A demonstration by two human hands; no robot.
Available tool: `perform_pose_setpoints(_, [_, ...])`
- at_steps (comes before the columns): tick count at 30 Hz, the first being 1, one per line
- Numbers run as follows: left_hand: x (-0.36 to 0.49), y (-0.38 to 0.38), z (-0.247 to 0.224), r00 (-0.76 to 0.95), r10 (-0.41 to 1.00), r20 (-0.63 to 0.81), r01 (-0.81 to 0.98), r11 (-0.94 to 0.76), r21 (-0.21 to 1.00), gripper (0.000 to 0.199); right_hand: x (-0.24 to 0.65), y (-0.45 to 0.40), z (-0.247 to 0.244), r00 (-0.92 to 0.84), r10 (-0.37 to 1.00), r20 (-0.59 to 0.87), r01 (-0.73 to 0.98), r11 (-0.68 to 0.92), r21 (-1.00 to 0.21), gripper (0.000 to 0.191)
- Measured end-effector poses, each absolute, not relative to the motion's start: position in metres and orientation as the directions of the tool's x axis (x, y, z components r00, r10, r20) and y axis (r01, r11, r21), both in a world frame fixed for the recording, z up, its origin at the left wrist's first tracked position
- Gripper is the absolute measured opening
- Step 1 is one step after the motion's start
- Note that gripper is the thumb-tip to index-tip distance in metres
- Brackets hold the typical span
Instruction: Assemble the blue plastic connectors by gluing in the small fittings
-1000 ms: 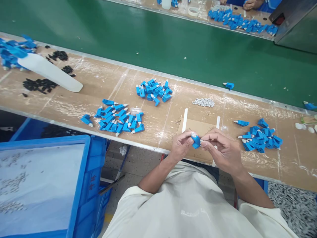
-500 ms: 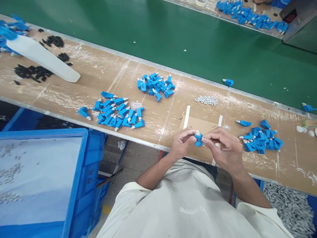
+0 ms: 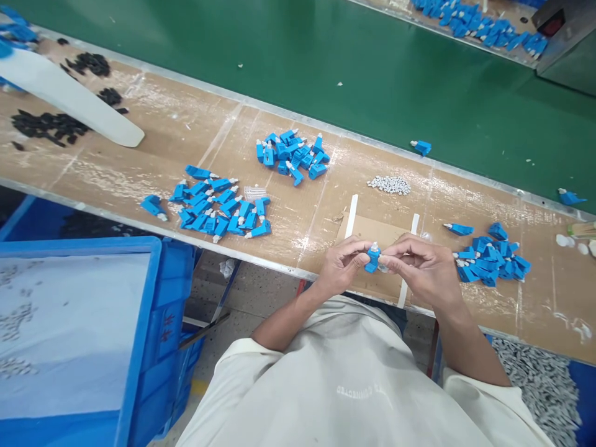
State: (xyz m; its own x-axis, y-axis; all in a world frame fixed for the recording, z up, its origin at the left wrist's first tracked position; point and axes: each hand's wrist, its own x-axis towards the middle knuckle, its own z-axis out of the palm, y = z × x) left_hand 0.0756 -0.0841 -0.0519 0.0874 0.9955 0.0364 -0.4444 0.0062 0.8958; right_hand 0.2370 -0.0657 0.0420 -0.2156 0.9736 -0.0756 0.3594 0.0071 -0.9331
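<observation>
Between the thumb and forefinger of my left hand (image 3: 342, 266) is a small blue plastic part with a white tip (image 3: 372, 259), its tip pointing up. My right hand (image 3: 421, 267) is closed in a pinch at the right side of that part. A tiny pale bit shows under the right thumb, too small to name. Both hands are over a cardboard sheet (image 3: 379, 231) with white tape strips on its two sides. Beyond it lies a little heap of small grey-white pieces (image 3: 390, 185). To the right of my right hand is a pile of similar blue parts (image 3: 493, 257).
More blue parts lie in a left cluster (image 3: 218, 208) and a back cluster (image 3: 293, 155). Black pieces (image 3: 49, 127) and a long white object (image 3: 79, 99) are far left. A green belt (image 3: 279, 68) runs behind the table. A blue crate (image 3: 156, 298) stands at lower left.
The view has shifted slightly. Both hands stay together at the blue part, which now stands a little more upright between the fingers.
</observation>
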Motion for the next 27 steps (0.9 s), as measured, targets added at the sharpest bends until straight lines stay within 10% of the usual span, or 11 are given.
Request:
perform_pose_setpoints(10, [0.072, -0.088, -0.041, 0.313, 0.948, -0.051, -0.476, 0.203, 0.855, 0.047, 0.256, -0.055, 0.024, -0.335, 0.873, -0.353, 0.120, -0.333, -0.935, 0.042])
perform_pose_setpoints(27, [0.071, -0.090, -0.026, 0.434, 0.898, -0.073, -0.478, 0.298, 0.826, 0.046, 0.258, -0.067, 0.020, -0.316, 0.880, -0.354, 0.024, -0.365, -0.931, 0.038])
